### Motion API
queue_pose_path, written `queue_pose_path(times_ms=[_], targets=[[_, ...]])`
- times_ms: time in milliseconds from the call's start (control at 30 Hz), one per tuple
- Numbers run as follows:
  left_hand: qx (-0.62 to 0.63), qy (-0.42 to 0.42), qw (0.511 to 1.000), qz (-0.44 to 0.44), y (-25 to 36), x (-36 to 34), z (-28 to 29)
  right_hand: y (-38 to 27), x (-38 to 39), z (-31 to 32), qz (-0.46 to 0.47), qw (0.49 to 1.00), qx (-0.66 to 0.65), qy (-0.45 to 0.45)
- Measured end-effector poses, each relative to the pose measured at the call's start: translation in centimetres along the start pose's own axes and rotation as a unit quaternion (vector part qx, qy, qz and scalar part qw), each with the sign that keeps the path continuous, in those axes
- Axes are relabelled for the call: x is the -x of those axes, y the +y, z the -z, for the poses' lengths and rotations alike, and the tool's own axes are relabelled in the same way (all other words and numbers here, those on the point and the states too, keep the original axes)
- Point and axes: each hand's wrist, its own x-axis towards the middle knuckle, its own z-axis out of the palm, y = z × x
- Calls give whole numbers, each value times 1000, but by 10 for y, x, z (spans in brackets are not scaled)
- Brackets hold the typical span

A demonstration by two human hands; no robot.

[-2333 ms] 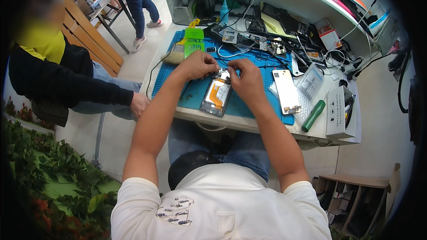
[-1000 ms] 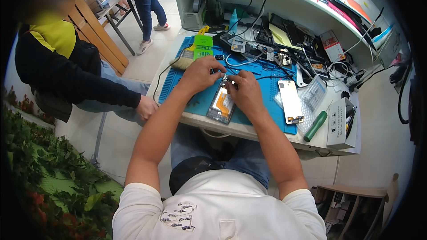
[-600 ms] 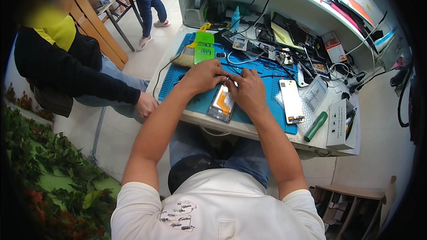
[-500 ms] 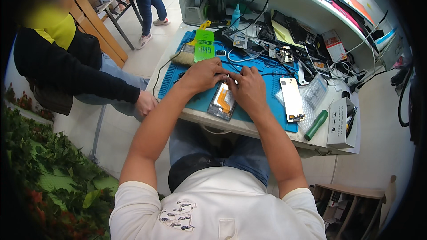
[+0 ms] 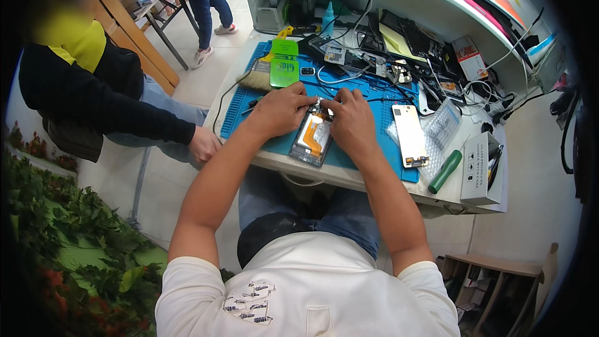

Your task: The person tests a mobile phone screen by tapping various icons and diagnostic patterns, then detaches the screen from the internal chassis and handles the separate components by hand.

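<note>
An opened phone (image 5: 312, 138) lies on the blue work mat (image 5: 394, 150), its inside facing up with a grey battery and an orange flex cable. My left hand (image 5: 286, 111) is closed at the upper left of the phone, thumb and index finger gripping its far end. From the right, my right hand (image 5: 350, 118) holds the same end, fingers bent and fingertips close to the other hand's. Small parts at that end show between the fingertips, too small to make out. A pale phone screen panel (image 5: 409, 136) lies to the right of my right hand.
Beyond my hands are a bristle brush (image 5: 257, 78), a green packet (image 5: 284, 72) and a heap of phone parts and cables (image 5: 374, 62). Bubble wrap (image 5: 442, 131), a green-handled tool (image 5: 445, 172) and a white box (image 5: 480, 171) sit right. A person's hand (image 5: 204, 145) rests at the left edge.
My fingertips have drawn slightly apart, and more of the phone's far end shows between them. The phone stays in about the same place.
</note>
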Motion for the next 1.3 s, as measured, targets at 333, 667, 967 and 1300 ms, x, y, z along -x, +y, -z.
queue_pose_path(times_ms=[333, 667, 967, 1300], targets=[[-25, -4, 1000, 6, 16, 13, 7, 5, 5, -3, 15, 1000, -24, 14], [-22, -24, 999, 1, 16, 11, 9, 10, 0, -5, -4, 1000, -24, 14], [-30, -57, 997, 42, 21, -29, 2, 7, 7, 40, -55, 985, -81, 139], [-54, -82, 995, 16, 24, -32, 9, 11, 34, 44, -65, 981, -129, 126]])
